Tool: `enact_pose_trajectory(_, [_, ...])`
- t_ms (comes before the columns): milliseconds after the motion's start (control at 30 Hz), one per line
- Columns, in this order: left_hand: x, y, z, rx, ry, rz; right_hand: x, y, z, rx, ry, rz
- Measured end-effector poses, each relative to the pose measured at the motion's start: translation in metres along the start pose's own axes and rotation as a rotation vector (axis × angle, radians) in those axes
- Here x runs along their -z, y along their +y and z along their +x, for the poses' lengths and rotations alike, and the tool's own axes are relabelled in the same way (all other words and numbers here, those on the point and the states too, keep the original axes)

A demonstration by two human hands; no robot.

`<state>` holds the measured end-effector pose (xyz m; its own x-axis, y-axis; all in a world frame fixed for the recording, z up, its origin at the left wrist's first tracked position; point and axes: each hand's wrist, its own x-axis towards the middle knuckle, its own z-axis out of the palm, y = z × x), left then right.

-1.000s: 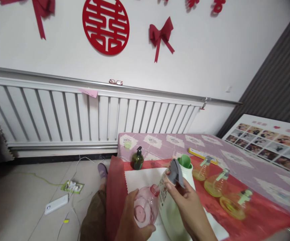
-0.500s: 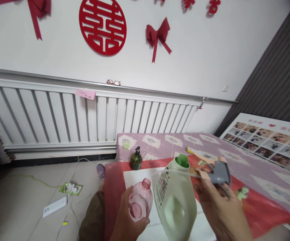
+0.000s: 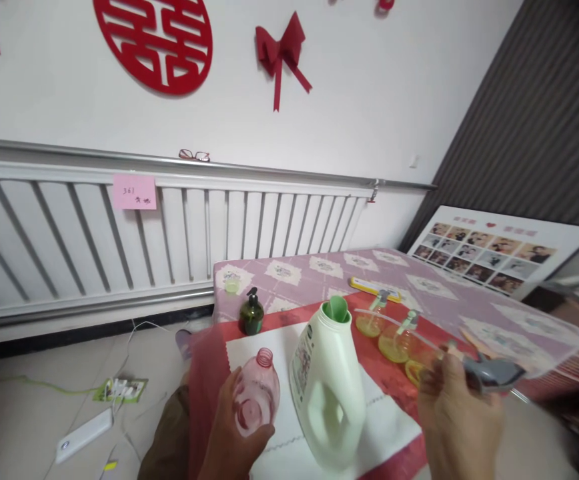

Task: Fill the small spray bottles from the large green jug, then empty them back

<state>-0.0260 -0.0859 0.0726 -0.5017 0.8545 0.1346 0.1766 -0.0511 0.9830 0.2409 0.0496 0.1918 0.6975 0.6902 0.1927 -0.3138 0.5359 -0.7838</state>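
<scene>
My left hand is wrapped round a small clear pink bottle with an open neck, held tilted above the white cloth. My right hand grips a grey spray head whose thin clear tube trails left over the table. Between my hands stands a large pale green detergent jug, its green spout open.
Three yellow spray bottles stand on the red cloth behind the jug. A dark green pump bottle sits near the table's left edge. A white radiator lines the wall, and a framed photo collage leans at right.
My right hand lifted the spray head off the pink bottle and carried it right, past the jug. The view swung to the right.
</scene>
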Motion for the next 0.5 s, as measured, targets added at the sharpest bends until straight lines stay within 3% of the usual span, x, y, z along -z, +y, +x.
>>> enact_pose_trajectory(233, [0.0, -0.015, 0.009, -0.017, -0.006, 0.021, 0.023, 0.061, 0.0, -0.271, 0.006, -0.099])
enact_pose_trajectory(500, [-0.006, -0.016, 0.02, -0.017, 0.009, 0.088, 0.05, 0.121, -0.015, -0.451, 0.024, -0.126])
